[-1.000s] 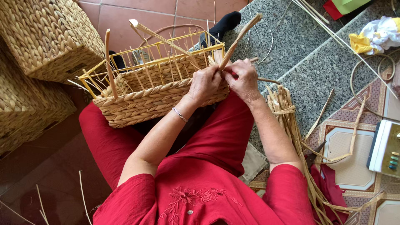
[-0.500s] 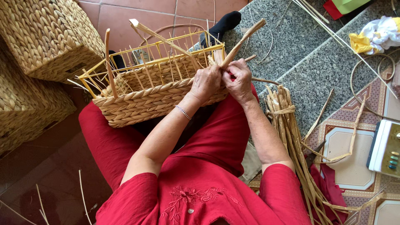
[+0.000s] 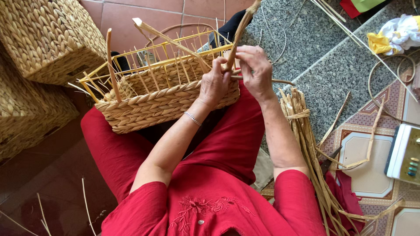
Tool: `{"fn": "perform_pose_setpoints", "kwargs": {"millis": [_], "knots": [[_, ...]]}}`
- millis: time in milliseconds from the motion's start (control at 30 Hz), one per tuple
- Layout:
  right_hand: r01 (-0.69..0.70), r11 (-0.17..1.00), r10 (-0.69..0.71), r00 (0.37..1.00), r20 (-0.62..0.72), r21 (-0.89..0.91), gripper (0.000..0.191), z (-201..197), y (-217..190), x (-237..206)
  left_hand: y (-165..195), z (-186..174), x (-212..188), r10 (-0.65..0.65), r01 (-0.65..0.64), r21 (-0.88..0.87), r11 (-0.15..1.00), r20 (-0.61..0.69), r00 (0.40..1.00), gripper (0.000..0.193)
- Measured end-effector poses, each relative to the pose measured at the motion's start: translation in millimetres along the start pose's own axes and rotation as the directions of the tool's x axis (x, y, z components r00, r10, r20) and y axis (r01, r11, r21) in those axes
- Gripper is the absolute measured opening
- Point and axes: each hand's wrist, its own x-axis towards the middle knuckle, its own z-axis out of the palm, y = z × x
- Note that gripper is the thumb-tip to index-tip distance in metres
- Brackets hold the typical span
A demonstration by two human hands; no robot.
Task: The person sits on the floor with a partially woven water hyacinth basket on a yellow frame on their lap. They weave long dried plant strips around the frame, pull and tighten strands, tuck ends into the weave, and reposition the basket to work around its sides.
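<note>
A half-woven basket (image 3: pixel 148 98) rested on the person's lap. Finished baskets (image 3: pixel 48 39) stood to its left. A bundle of reeds (image 3: pixel 306 144) lay right of the lap, a small device (image 3: pixel 404 153) farther right.

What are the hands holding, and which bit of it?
Both the left hand and the right hand pinch one long straw strand at its lower end, right at the rim of the half-woven basket on the lap.

My left hand (image 3: pixel 214 83) and right hand (image 3: pixel 256 70) meet close together, fingers pinched shut, both forearms stretched forward.
</note>
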Motion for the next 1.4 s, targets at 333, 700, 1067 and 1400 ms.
{"fn": "perform_pose_setpoints", "kwargs": {"millis": [333, 700, 1067, 1400], "knots": [[-0.696, 0.599, 0.529, 0.715, 0.456, 0.396, 0.019, 14.6, 30.5, 9.2, -13.1, 29.7, 7.9, 0.015, -0.066, 0.486, 0.871, 0.108, 0.994, 0.025], [-0.672, 0.387, 0.467, 0.733, 0.494, 0.631, 0.02, 16.5, 27.7, 22.3, 1.5, 16.4, 34.5, -0.161, -0.033, 0.427, 0.903, 0.41, 0.898, 0.062], [-0.655, 0.092, 0.661, 0.604, 0.446, 0.75, 0.019, 30.5, 59.0, -3.6, 10.9, -89.8, -85.1, 0.155, -0.196, 0.116, 0.974, 0.294, 0.943, 0.019], [-0.589, 0.742, 0.57, 0.806, 0.161, 0.32, 0.043, 15.9, 41.2, -10.6, -6.2, -188.2, -140.3, -0.203, 0.203, -0.015, 0.979, -0.004, 0.979, 0.014]]}}
